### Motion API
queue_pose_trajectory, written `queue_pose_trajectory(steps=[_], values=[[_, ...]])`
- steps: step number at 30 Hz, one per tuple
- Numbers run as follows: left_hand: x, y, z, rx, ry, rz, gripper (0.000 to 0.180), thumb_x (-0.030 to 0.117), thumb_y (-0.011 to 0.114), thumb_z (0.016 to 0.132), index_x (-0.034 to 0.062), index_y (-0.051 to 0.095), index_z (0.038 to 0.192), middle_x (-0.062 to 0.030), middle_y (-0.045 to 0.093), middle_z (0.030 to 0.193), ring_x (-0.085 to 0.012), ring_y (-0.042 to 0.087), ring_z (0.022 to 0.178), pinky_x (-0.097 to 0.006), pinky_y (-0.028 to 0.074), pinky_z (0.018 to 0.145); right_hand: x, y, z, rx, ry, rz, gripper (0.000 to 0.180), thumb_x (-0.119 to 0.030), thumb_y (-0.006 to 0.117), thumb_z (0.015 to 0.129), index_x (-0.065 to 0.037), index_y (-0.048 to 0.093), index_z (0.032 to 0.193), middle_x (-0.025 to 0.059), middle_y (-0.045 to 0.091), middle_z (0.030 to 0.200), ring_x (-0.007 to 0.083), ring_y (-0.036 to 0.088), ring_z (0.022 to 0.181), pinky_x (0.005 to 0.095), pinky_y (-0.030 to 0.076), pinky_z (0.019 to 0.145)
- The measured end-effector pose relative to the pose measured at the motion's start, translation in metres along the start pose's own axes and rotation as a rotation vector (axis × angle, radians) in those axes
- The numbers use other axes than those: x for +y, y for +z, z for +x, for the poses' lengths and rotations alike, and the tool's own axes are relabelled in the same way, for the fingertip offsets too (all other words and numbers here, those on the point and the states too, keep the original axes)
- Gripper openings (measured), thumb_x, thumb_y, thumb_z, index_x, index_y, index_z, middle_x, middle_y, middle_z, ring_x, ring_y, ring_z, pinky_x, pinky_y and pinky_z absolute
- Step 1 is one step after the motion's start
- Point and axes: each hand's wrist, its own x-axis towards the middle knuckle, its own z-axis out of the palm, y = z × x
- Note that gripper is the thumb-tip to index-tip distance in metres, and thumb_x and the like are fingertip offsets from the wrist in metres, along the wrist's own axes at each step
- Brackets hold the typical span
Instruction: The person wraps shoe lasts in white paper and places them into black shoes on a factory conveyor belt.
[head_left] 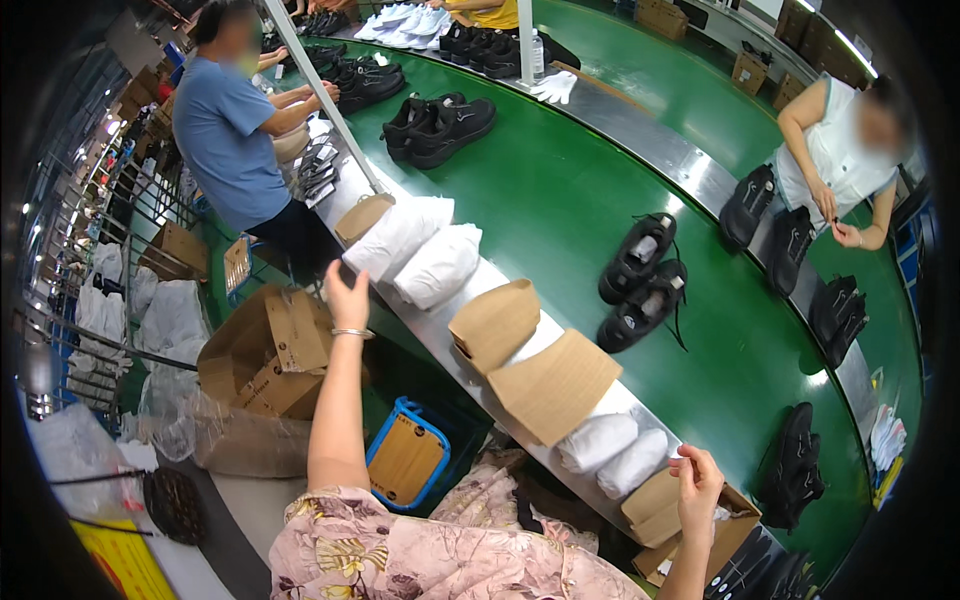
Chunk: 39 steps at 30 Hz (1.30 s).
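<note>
My left hand (347,298) is raised beside the near edge of the bench, fingers apart and nothing in it. Close to its fingertips lie two white paper-wrapped bundles (437,266). At the lower right my right hand (698,478) hovers with loosely bent fingers, and no held thing shows. Beside it are two smaller white paper-wrapped bundles (598,442) and an open brown carton (735,535) partly hidden by my forearm. Folded pieces of brown cardboard (556,385) sit on the bench between my hands.
A green conveyor belt (560,200) carries pairs of black shoes (640,280). One co-worker in blue (225,140) stands at left; another in white (835,150) is across the belt. A metal post (325,100), a blue-framed stool (408,455) and a large carton (265,355) stand nearby.
</note>
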Motion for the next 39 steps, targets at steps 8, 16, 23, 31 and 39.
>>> queue_pose_trajectory(steps=[8, 16, 23, 31, 39], values=[[-0.09, 0.031, 0.063, -0.429, -0.259, -0.217, 0.069, 0.024, 0.079, 0.068, -0.0048, 0.044, 0.12, -0.0149, 0.055, 0.106, -0.022, 0.052, 0.093, -0.032, 0.043, 0.085, -0.041, 0.062, 0.039, -0.022, 0.025, -0.117, 0.014, 0.005, 0.049, 0.084, 0.005, 0.058, 0.095, 0.011, 0.059, 0.086, 0.0181, 0.065, 0.072, 0.0252, 0.051, 0.061], [0.05, -0.019, 0.033, 0.061, -0.011, -0.239, 0.066, 0.018, 0.083, 0.062, -0.0031, 0.05, 0.115, -0.018, 0.056, 0.111, -0.027, 0.054, 0.099, -0.038, 0.045, 0.085, -0.049, 0.096, 0.052, 0.095, 0.162, 0.224, 0.016, -0.001, 0.05, 0.089, 0.005, 0.056, 0.102, 0.0089, 0.06, 0.091, 0.0166, 0.063, 0.079, 0.0264, 0.052, 0.066], [0.178, 0.017, -0.115, -0.376, 0.105, -0.561, 0.08, 0.024, 0.084, 0.06, -0.0069, 0.045, 0.123, -0.0201, 0.054, 0.117, -0.03, 0.051, 0.109, -0.039, 0.038, 0.096, -0.108, 0.206, 0.1, -0.055, 0.148, 0.973, 0.047, -0.034, 0.037, 0.097, 0.001, 0.039, 0.129, 0.0152, 0.048, 0.124, 0.0239, 0.049, 0.114, 0.0368, 0.036, 0.098], [0.257, 0.043, -0.18, -1.074, 0.062, -0.785, 0.048, 0.011, 0.053, 0.086, -0.0036, 0.037, 0.129, -0.015, 0.045, 0.127, -0.0278, 0.045, 0.117, -0.037, 0.035, 0.099, -0.065, 0.109, 0.083, 0.641, 0.146, 1.016, 0.033, -0.028, 0.041, 0.097, 0.003, 0.054, 0.101, 0.0089, 0.059, 0.101, 0.0137, 0.053, 0.096, 0.0257, 0.041, 0.086], [0.323, 0.074, -0.22, -1.796, -0.582, -1.239, 0.069, 0.035, 0.062, 0.078, -0.0016, 0.035, 0.13, -0.0187, 0.049, 0.122, -0.0301, 0.048, 0.115, -0.042, 0.038, 0.099, -0.055, 0.048, 0.014, 0.307, 0.182, 1.129, 0.038, -0.028, 0.041, 0.096, 0.003, 0.054, 0.114, 0.0065, 0.06, 0.107, 0.0114, 0.055, 0.097, 0.0248, 0.043, 0.085]])
